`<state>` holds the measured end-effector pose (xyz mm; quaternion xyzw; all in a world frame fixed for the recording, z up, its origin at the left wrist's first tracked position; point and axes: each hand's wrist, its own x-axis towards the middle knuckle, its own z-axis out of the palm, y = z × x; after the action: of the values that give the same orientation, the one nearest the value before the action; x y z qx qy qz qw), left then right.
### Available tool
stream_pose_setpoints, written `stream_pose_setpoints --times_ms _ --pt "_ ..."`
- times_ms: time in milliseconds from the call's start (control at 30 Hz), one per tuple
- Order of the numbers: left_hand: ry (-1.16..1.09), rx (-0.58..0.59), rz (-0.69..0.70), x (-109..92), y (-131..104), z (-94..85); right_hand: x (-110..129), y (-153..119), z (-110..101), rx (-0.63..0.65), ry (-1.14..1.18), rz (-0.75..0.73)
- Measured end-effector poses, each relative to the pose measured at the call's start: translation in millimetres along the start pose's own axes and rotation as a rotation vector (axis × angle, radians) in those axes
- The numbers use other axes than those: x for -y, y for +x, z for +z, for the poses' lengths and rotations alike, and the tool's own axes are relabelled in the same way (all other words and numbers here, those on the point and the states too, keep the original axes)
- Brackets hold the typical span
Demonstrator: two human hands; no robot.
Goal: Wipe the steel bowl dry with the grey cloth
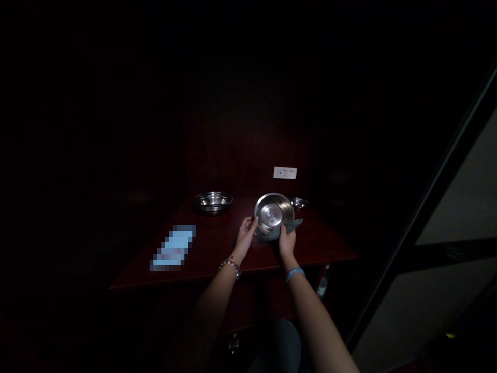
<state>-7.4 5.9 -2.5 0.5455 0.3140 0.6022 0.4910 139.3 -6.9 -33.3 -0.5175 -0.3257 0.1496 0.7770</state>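
Observation:
Between my two hands a shiny steel bowl (274, 213) is held up above the dark red table (221, 248), tilted so its inside faces me. My left hand (246, 235) grips the bowl's left rim, thumb on the near side. On the right, my right hand (286, 241) is closed on a grey-green cloth (294, 226), pressing it against the bowl's lower right rim. Part of the cloth hangs under the bowl; the fingers behind it are hidden.
Steel bowls or basins, seemingly stacked, (213, 202) stand at the back left. Another small steel bowl (298, 203) sits behind the held one. A blurred-out blue rectangle (174, 248) lies at left. A white socket panel (284, 173) is on the wall. A bottle (323, 285) stands below the right edge.

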Motion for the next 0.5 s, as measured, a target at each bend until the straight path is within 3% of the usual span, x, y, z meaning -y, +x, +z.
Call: stream_pose_setpoints --times_ms 267,500 --pt "-0.009 0.007 -0.016 14 5 -0.1 6 -6 0 0.049 0.027 -0.003" --pt "-0.02 0.011 0.067 20 8 0.4 9 -8 2 0.135 0.085 -0.02"
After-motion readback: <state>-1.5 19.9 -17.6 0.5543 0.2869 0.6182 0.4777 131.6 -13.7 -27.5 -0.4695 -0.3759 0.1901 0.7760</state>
